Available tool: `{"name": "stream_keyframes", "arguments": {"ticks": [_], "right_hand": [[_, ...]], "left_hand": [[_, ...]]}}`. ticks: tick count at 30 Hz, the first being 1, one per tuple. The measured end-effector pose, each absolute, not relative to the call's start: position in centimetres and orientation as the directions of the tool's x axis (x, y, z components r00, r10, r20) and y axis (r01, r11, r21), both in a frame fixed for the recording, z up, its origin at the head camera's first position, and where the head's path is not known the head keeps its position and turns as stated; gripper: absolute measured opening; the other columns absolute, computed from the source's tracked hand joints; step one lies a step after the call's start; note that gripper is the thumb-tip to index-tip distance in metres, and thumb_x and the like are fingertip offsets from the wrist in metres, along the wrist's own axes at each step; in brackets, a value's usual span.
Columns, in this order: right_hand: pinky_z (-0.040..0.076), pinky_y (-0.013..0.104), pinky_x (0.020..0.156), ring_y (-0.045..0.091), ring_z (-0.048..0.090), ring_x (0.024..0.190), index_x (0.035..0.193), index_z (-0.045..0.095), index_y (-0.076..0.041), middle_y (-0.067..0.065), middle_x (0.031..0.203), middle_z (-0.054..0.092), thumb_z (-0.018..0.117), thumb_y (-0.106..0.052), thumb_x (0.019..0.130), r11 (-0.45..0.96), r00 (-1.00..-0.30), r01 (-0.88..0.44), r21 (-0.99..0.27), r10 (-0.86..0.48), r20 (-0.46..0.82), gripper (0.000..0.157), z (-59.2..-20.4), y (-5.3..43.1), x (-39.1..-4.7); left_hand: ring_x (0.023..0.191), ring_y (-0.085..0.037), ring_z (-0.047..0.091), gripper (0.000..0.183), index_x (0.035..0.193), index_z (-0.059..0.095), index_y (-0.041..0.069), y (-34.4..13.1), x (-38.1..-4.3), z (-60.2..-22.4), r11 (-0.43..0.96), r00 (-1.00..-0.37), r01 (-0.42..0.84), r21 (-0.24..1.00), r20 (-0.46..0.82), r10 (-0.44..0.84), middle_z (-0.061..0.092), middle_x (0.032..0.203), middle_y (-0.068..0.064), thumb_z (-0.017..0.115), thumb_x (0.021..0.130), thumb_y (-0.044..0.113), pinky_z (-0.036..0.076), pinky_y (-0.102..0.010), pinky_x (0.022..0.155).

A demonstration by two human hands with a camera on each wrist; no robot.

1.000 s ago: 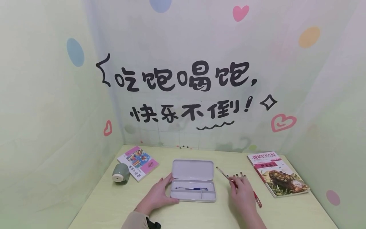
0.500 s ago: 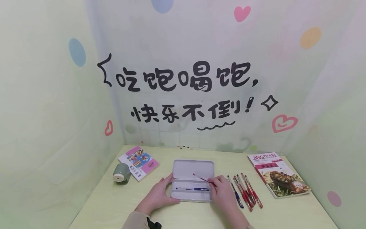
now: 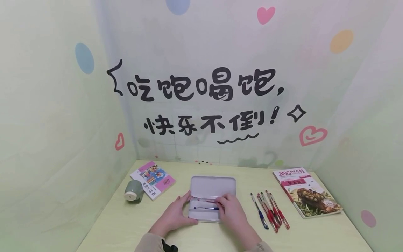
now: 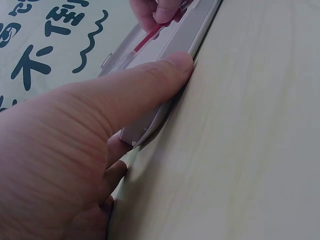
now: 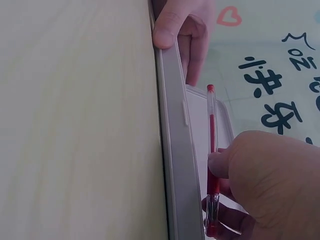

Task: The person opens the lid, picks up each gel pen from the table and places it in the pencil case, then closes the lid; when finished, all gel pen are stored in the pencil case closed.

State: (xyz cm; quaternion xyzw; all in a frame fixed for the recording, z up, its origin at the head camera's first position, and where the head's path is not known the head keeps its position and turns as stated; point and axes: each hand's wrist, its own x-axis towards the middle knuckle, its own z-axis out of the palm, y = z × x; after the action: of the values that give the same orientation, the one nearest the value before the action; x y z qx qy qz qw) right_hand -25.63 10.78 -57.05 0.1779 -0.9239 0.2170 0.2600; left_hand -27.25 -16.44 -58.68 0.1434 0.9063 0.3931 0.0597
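Note:
A pale pencil case (image 3: 212, 185) lies on the table with its lid raised at the back. My left hand (image 3: 172, 215) grips its left end, thumb (image 4: 170, 67) on the front edge and fingers round the side. Between thumb and fingers of my right hand (image 3: 234, 214) is a red gel pen (image 5: 212, 132), held lengthwise over the case's rear compartment. Whether the pen touches the case floor I cannot tell. In front of it inside the case lies a blue pen (image 3: 206, 208), its right end hidden by my right hand.
Right of the case lie several red pens (image 3: 273, 211) and a blue pen (image 3: 260, 211). Farther right is a magazine (image 3: 306, 192). A pink-edged booklet (image 3: 152, 179) and a grey-green cup-shaped object (image 3: 133, 190) sit at the left. Printed cloth walls surround the table (image 3: 116, 224).
My right hand has carried the red pen leftward from the pen group, over the case, and lowered it into line with the rear compartment. My left hand stays on the case.

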Motion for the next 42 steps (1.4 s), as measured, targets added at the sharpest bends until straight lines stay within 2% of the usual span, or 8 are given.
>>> {"name": "stream_keyframes", "arguments": {"ticks": [6, 21, 34, 42], "right_hand": [[0.059, 0.037, 0.083, 0.015, 0.062, 0.089, 0.102, 0.084, -0.018, -0.004, 0.094, 0.065, 0.084, -0.011, 0.094, 0.848, -0.852, -0.412, -0.334, -0.229, 0.471, 0.011, -56.8, 10.1, -25.5], [0.055, 0.037, 0.082, 0.014, 0.06, 0.089, 0.107, 0.084, -0.021, -0.007, 0.096, 0.067, 0.079, -0.014, 0.097, 0.858, -0.887, -0.393, -0.33, -0.258, 0.384, 0.013, -56.6, 9.3, -24.9], [0.059, 0.04, 0.084, 0.017, 0.063, 0.091, 0.108, 0.084, -0.016, -0.004, 0.098, 0.069, 0.078, -0.012, 0.097, 0.846, -0.888, -0.397, -0.356, -0.257, 0.38, 0.013, -56.8, 9.7, -24.8], [0.064, 0.048, 0.095, 0.023, 0.069, 0.101, 0.111, 0.083, -0.014, 0.001, 0.106, 0.074, 0.077, -0.013, 0.099, 0.843, -0.906, -0.366, -0.395, -0.226, 0.358, 0.014, -56.7, 10.0, -24.7]], "left_hand": [[0.162, -0.061, 0.03, 0.133, 0.175, 0.031, 0.017, -16.4, -27.2, -58.6, 0.651, -0.951, 0.214, 0.728, 0.004, 0.309, 0.053, 0.171, 0.003, 0.099, 0.069, 0.06, 0.027, -0.082, 0.129], [0.16, -0.063, 0.032, 0.133, 0.175, 0.031, 0.014, -16.4, -27.1, -58.5, 0.651, -0.947, 0.25, 0.717, 0.042, 0.318, 0.056, 0.169, 0.001, 0.099, 0.07, 0.059, 0.028, -0.082, 0.128], [0.16, -0.063, 0.031, 0.133, 0.175, 0.03, 0.019, -16.5, -27.2, -58.8, 0.645, -0.947, 0.242, 0.725, 0.033, 0.318, 0.055, 0.17, 0.003, 0.099, 0.069, 0.06, 0.028, -0.083, 0.127], [0.161, -0.062, 0.032, 0.134, 0.175, 0.029, 0.017, -16.5, -27.3, -59.0, 0.65, -0.947, 0.247, 0.718, 0.037, 0.319, 0.055, 0.169, 0.003, 0.098, 0.069, 0.061, 0.028, -0.082, 0.128]]}}
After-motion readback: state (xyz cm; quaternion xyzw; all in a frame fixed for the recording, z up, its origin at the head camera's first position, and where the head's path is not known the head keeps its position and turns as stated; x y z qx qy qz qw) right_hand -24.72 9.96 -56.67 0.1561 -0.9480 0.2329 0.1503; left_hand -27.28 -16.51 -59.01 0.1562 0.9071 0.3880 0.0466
